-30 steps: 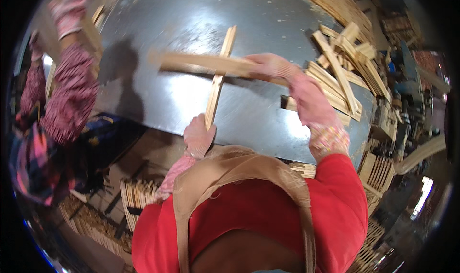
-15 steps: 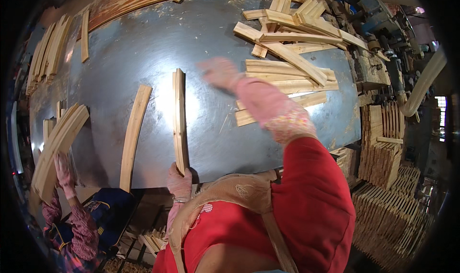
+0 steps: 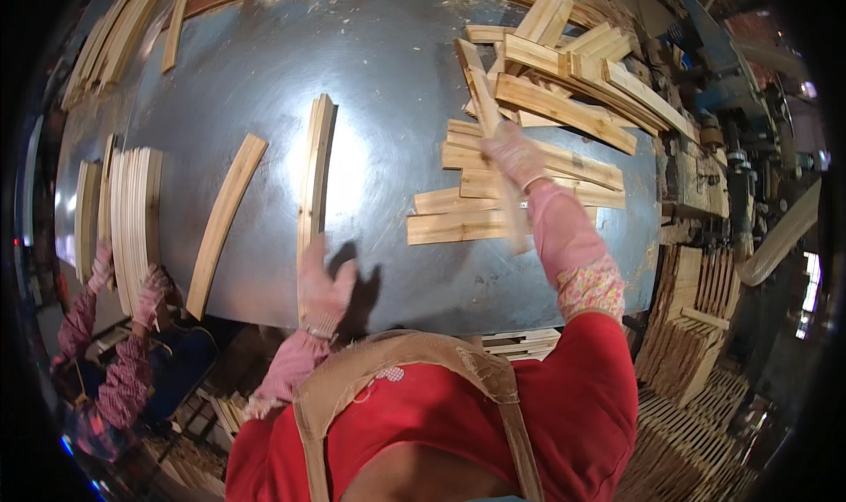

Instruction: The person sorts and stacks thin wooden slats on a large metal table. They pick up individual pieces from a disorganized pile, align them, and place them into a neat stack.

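My right hand (image 3: 515,156), in a pale pink glove, is closed around a wooden strip (image 3: 476,77) over the pile on the right. The strip is smeared by motion and slants from the far side toward me. Below it lie several loose wooden slats (image 3: 458,229), side by side. My left hand (image 3: 326,289), gloved too, has its thumb and fingers apart at the near end of a narrow stack of strips (image 3: 315,163). Its fingers partly cover that end, and whether they touch it I cannot tell. A single curved slat (image 3: 226,224) lies to the left.
At the left a co-worker's gloved hands (image 3: 152,295) hold an upright bundle of strips (image 3: 137,229). A heap of crossed strips (image 3: 564,105) lies at the far right of the metal table (image 3: 388,88). Stacked wood (image 3: 674,326) and machinery (image 3: 731,70) stand beyond the right edge.
My right hand has moved right and taken hold of a strip from the pile. The left hand has opened from the stack's near end. The co-worker's tilted bundle now stands straight.
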The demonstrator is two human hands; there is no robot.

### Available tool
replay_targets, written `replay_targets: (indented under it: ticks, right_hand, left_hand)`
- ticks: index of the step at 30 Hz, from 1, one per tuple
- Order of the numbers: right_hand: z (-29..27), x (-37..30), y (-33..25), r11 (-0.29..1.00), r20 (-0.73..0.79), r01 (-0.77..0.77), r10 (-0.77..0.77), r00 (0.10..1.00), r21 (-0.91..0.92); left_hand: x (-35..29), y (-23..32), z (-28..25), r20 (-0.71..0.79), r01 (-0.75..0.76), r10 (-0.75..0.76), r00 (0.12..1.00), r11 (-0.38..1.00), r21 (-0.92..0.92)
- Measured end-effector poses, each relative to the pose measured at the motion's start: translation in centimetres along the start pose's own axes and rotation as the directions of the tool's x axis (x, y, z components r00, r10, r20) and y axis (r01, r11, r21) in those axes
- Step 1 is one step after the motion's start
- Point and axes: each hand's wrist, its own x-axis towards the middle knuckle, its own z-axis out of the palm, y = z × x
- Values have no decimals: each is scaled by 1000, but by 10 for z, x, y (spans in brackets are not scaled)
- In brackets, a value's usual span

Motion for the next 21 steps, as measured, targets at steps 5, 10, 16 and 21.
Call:
replay_targets:
  ticks: [5, 10, 16, 21]
  right_hand:
    - [38, -50, -42, 925, 221, 360, -379, 899, 123]
    - [-38, 64, 70, 876, -228, 145, -274, 934, -459]
    - [-74, 149, 155, 758, -252, 59, -288, 924, -649]
    - [-66, 101, 63, 616, 53, 296, -381, 923, -730]
  left_hand:
    - [54, 73, 81, 602, 530, -145, 785, 660, -532]
    - [38, 31, 101, 542, 543, -315, 779, 771, -333]
    - [-3, 59, 65, 381, 448, -322, 867, 839, -308]
    - [-54, 41, 27, 255, 524, -460, 850, 787, -325]
